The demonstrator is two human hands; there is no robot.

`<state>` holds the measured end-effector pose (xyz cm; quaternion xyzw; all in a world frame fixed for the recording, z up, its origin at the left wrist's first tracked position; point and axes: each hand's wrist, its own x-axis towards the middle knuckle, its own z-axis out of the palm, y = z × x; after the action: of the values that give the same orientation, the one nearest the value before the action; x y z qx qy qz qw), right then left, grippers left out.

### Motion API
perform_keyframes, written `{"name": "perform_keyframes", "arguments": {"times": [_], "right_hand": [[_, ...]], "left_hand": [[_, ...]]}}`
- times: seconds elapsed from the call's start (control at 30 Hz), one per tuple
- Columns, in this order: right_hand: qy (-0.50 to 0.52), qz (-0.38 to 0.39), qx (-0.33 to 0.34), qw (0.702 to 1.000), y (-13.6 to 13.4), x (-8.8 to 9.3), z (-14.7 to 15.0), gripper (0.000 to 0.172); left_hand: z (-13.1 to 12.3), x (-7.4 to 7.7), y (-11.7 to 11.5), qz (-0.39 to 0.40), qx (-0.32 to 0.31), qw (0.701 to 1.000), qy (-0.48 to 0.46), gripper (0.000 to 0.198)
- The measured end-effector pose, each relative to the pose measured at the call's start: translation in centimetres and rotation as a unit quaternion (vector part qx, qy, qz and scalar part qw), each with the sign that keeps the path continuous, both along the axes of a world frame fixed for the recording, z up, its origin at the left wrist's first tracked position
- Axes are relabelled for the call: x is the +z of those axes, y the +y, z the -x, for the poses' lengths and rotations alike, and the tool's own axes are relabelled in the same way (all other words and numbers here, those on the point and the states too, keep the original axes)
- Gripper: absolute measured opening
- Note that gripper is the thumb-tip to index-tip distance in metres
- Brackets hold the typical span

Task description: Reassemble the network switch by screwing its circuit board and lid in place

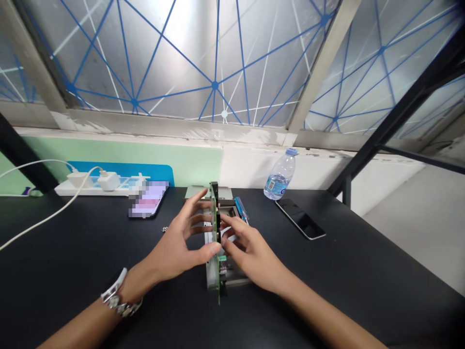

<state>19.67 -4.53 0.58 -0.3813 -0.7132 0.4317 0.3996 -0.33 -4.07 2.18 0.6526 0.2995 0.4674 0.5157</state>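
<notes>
A green circuit board [220, 283] stands on edge, nearly upright, with black components on its right side. My left hand [181, 237] holds it from the left, thumb at the near edge and fingers behind the board. From the right, my right hand [250, 247] grips the components on its face with bent fingers; the exact contact is partly hidden. Beneath and behind the board lies an open metal case [240, 280], largely covered by my hands. A blue screwdriver [241, 207] rests beside the case's far right corner.
Small screws [165, 229] lie left of my left hand. A phone with a lit screen [148, 199] is at the back left, near a white power strip [65, 188] with chargers. At the back right are a water bottle [280, 175] and a dark phone [301, 219].
</notes>
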Motion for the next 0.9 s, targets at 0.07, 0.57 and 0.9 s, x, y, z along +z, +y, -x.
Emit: {"name": "perform_keyframes", "arguments": {"times": [0.07, 0.57, 0.9], "right_hand": [[0.011, 0.010, -0.006, 1.000, -0.2, 0.1, 0.2, 0.048], [0.057, 0.135, 0.013, 0.989, 0.3, 1.8, 1.0, 0.053], [0.121, 0.234, 0.002, 0.965, 0.3, 2.2, 1.2, 0.037]], "left_hand": [[0.1, -0.1, 0.1, -0.016, 0.013, 1.000, 0.006, 0.090], [0.3, 0.1, -0.2, -0.243, 0.040, 0.968, 0.053, 0.105], [1.4, 0.2, 0.7, -0.345, -0.023, 0.925, 0.156, 0.096]]}}
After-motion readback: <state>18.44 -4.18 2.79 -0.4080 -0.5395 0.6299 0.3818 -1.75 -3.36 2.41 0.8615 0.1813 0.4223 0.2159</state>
